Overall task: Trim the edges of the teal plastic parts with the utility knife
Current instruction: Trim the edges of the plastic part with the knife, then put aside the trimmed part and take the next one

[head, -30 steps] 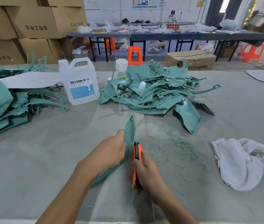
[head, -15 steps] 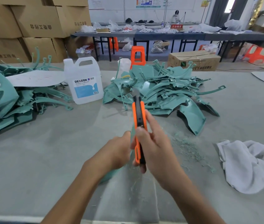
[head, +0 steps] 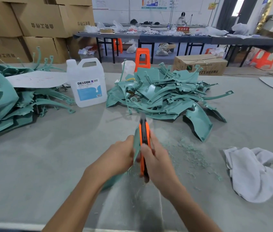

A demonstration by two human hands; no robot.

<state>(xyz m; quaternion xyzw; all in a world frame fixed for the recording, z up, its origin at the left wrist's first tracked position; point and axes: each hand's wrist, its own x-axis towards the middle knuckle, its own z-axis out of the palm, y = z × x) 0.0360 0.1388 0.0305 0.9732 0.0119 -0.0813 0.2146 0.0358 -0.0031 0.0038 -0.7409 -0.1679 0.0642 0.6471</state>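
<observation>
My left hand (head: 119, 155) grips a narrow teal plastic part (head: 136, 142) that stands on edge in front of me, most of it hidden behind both hands. My right hand (head: 159, 162) holds an orange and black utility knife (head: 143, 133), its blade end pointing away from me along the part's right edge. Teal shavings (head: 192, 156) lie scattered on the grey table (head: 48, 164) to the right of my hands. A heap of teal parts (head: 162, 94) sits beyond the knife, and another heap (head: 7, 104) lies at the far left.
A white DEXCON jug (head: 89, 84) stands between the two heaps. A crumpled white cloth (head: 256, 171) lies at the right. A white sheet (head: 35, 79) rests on the left heap. Cardboard boxes (head: 37, 27), orange stools and long tables stand beyond.
The knife has swept forward along the part's edge from low beside my left hand to well past it. My left hand still holds the part in place.
</observation>
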